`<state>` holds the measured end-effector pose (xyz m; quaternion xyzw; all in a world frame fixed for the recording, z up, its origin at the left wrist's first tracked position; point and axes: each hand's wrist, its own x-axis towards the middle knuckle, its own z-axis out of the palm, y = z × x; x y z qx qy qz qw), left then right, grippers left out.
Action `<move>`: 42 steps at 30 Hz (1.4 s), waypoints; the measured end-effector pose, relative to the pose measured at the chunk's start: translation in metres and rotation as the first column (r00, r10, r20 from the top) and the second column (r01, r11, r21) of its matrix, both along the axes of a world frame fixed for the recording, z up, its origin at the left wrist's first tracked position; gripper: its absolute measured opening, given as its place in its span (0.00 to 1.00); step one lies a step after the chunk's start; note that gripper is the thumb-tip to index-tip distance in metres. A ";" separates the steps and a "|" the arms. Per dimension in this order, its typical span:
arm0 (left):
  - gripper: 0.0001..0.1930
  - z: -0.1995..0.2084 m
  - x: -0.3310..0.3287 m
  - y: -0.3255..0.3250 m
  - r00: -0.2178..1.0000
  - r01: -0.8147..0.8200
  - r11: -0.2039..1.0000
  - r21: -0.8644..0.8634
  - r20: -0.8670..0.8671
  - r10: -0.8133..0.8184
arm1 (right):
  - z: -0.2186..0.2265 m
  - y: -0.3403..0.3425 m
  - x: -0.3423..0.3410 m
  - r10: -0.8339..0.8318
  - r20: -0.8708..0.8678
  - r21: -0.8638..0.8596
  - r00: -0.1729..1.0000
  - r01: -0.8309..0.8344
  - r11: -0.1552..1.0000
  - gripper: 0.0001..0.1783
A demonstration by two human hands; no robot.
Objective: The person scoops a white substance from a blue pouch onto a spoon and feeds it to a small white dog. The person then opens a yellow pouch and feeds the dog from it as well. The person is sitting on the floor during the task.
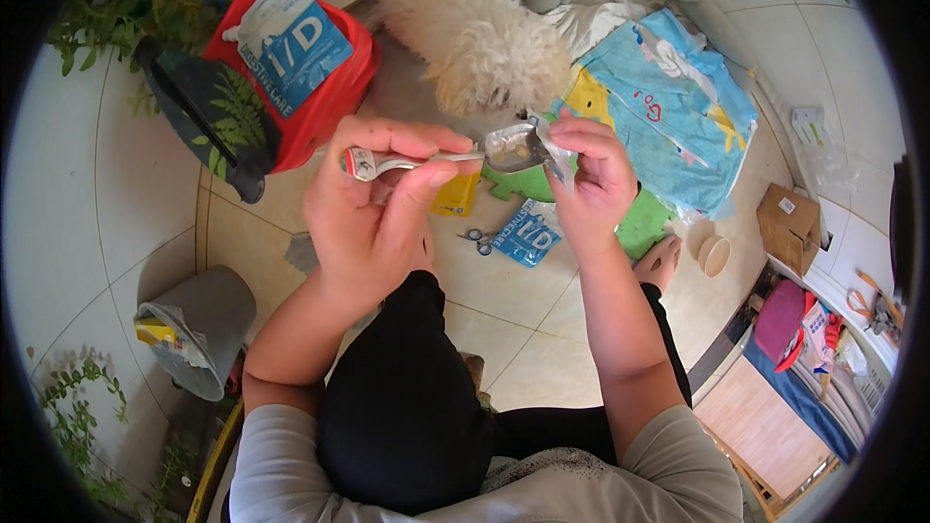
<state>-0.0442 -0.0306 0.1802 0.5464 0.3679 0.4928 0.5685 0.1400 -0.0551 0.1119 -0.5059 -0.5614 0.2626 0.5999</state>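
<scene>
While the head view looks down, the left hand (373, 203) pinches a metal spoon (455, 155) by its handle, fingers closed on it. Its long axis runs roughly level, left to right, bowl pointing right. The right hand (591, 179) is closed on a clear wrapper (550, 147) touching the bowl. Behind both lies a white fluffy dog (475, 34); scissors (477, 237) rest on the tiled floor (542, 329).

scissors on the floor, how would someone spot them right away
Start at the white dog and drop past the hands to the tiled floor. The scissors lie there, touching the left edge of a small blue packet; they are the only thing there with blue loop handles.
</scene>
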 end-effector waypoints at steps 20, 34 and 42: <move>0.08 -0.028 0.019 -0.019 0.971 -0.104 0.987 0.125 0.229 0.073 | 0.001 -0.006 -0.014 -0.143 -0.375 -0.177 0.916 0.081 0.981 0.18; 0.08 -0.035 0.025 -0.013 0.957 -0.218 0.945 0.245 0.242 0.158 | 0.009 -0.005 -0.031 -0.364 -0.496 -0.361 0.788 0.195 0.912 0.14; 0.08 -0.017 0.011 -0.001 0.920 -0.274 0.956 0.108 0.319 0.228 | -0.007 -0.003 -0.017 -0.190 -0.384 -0.157 0.904 0.139 0.978 0.17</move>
